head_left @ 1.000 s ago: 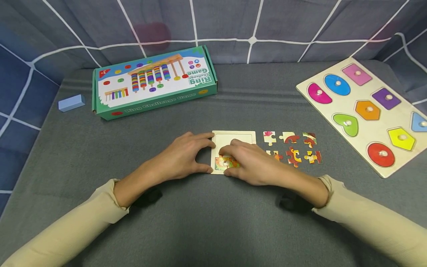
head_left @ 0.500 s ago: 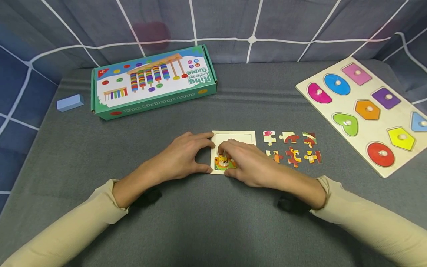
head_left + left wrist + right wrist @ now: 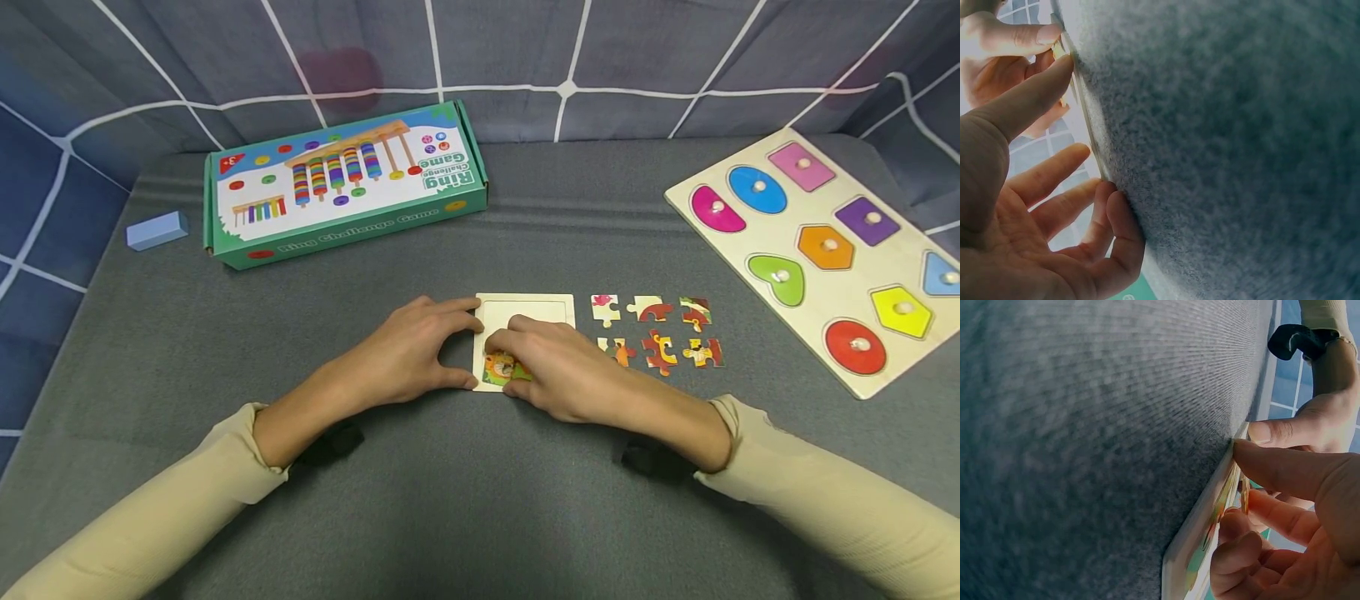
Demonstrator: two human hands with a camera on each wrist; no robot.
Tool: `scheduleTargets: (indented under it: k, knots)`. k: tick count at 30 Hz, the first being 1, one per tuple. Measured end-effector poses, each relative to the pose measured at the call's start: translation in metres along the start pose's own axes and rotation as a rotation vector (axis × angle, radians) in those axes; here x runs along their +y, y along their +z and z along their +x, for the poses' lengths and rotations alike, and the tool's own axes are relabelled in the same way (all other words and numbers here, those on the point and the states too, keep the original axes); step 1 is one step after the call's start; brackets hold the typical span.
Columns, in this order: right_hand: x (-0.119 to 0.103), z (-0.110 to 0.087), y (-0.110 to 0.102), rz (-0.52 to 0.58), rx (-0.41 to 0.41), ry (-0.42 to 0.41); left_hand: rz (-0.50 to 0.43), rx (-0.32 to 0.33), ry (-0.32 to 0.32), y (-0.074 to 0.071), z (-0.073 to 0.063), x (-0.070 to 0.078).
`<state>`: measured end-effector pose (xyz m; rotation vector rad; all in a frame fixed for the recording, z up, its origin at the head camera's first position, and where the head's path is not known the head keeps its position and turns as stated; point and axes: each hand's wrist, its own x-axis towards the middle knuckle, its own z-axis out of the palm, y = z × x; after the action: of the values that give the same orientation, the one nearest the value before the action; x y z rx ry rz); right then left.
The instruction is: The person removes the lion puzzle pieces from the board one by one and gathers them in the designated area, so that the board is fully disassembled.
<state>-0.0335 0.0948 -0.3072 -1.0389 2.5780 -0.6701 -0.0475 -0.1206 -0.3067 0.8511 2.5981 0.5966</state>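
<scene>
In the head view a small square wooden puzzle tray (image 3: 525, 307) lies at the table's middle. Lion-coloured jigsaw pieces (image 3: 497, 369) show at its lower left. My left hand (image 3: 408, 350) touches the tray's left edge, its thumb by the near corner and extended fingers by the far one. Above the tray, my right hand (image 3: 562, 367) has curled fingers and hides much of it. A thin jigsaw piece (image 3: 1245, 496), seen edge-on in the right wrist view, is pinched between the right fingertips; the right thumb rests at the tray's near edge.
Several loose jigsaw pieces (image 3: 651, 310) lie in two rows right of the tray. Farther right is a wooden peg board (image 3: 795, 325) with coloured shapes. A green game box (image 3: 345, 183) and a blue block (image 3: 157, 231) stand at the back left.
My right fingers have shifted slightly over the tray's lower left, covering and uncovering the lion pieces. My left hand has stayed at the tray's edge.
</scene>
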Motion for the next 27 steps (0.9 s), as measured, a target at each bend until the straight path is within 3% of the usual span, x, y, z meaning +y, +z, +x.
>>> scheduleTargets:
  k: [13,27]
  knots:
    - [0.009,-0.010,-0.014,0.085,0.014,-0.038,0.005,0.001,0.007,0.000,0.000,0.000]
    - [0.024,-0.029,-0.028,0.128,0.008,0.023,0.019,-0.012,-0.011,0.000,0.002,0.001]
